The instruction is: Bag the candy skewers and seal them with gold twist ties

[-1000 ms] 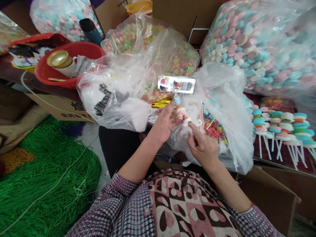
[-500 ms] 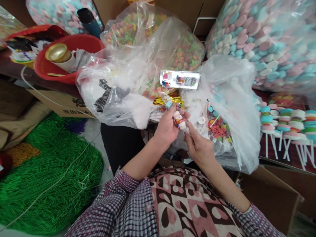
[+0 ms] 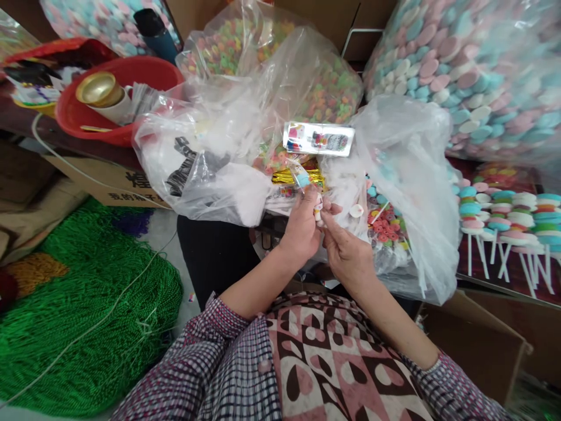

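Observation:
My left hand point(image 3: 301, 233) is closed around a candy skewer in a printed clear wrapper point(image 3: 302, 177); a pale blue piece shows above the fingers and a white piece between the hands. My right hand point(image 3: 352, 252) pinches the lower end of it, its fingertips close against my left fingers. What exactly lies in that pinch is partly hidden. Just beyond my hands are a bundle of gold twist ties point(image 3: 288, 175) and a stack of printed silvery wrappers point(image 3: 319, 139). Red ring candies point(image 3: 385, 229) lie to the right.
Finished-looking candy skewers with white sticks point(image 3: 517, 222) lie at the right. Big bags of marshmallows point(image 3: 464, 76) and ring candies point(image 3: 337, 88) stand behind. A red basin point(image 3: 70, 120) holds a gold bowl point(image 3: 100, 89). Green cords point(image 3: 96, 316) heap at lower left; an open carton point(image 3: 477, 345) is at lower right.
The wrapped candy has turned more upright in my left hand, and more of its blue end shows above the fingers. My right hand has shifted slightly left, closer to it.

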The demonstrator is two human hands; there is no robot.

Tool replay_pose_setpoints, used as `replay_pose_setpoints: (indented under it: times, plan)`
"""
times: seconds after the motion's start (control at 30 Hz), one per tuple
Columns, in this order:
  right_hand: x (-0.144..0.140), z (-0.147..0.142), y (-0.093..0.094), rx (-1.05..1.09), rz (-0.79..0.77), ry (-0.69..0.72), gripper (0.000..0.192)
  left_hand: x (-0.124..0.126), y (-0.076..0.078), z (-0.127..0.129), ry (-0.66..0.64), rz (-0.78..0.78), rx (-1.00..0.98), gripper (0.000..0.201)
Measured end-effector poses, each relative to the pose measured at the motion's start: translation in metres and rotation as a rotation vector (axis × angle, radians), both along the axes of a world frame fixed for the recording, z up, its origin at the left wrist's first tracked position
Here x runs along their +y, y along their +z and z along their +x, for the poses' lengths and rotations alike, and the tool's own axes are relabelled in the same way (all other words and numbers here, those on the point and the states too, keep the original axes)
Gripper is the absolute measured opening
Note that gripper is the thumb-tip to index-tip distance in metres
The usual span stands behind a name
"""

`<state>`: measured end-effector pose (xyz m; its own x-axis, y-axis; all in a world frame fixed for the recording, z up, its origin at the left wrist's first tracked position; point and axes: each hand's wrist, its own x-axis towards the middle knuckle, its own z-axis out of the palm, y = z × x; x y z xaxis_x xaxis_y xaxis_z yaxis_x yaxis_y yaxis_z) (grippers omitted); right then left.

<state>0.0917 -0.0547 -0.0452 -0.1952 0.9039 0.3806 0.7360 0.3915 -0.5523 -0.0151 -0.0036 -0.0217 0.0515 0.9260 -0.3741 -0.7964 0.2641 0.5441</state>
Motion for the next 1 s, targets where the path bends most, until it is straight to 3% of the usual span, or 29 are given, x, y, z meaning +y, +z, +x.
replay_pose_setpoints:
  times: [0.1,0.23,0.37,0.5,0.7,0.9,0.93,1.0]
  plan:
    - [0.002,0.008,0.019,0.288,-0.268,0.070,0.039,0.005,0.000,-0.007,-0.028,-0.012,-0.075,0.024]
    - [0.011,0.018,0.037,0.479,-0.257,-0.105,0.027,0.007,0.004,-0.010,-0.105,-0.020,-0.131,0.032]
    - [0.019,0.017,0.034,0.318,-0.143,-0.059,0.017,0.004,0.007,-0.005,-0.157,-0.042,-0.132,0.030]
    - [0.023,0.015,0.025,0.126,0.019,0.004,0.018,0.003,0.006,-0.003,-0.211,-0.045,-0.102,0.025]
    - [0.028,0.018,0.020,-0.041,0.113,0.070,0.020,0.005,0.001,-0.002,-0.287,-0.023,-0.092,0.026]
    - [0.035,0.016,0.020,-0.139,0.190,-0.038,0.018,0.004,0.002,-0.008,-0.303,0.045,-0.093,0.011]
    - [0.036,0.017,0.020,-0.138,0.200,-0.074,0.017,0.003,0.003,-0.009,-0.315,0.074,-0.099,0.011]
    - [0.039,0.019,0.020,-0.137,0.212,-0.155,0.017,0.000,0.004,-0.012,-0.368,0.123,-0.086,0.032]
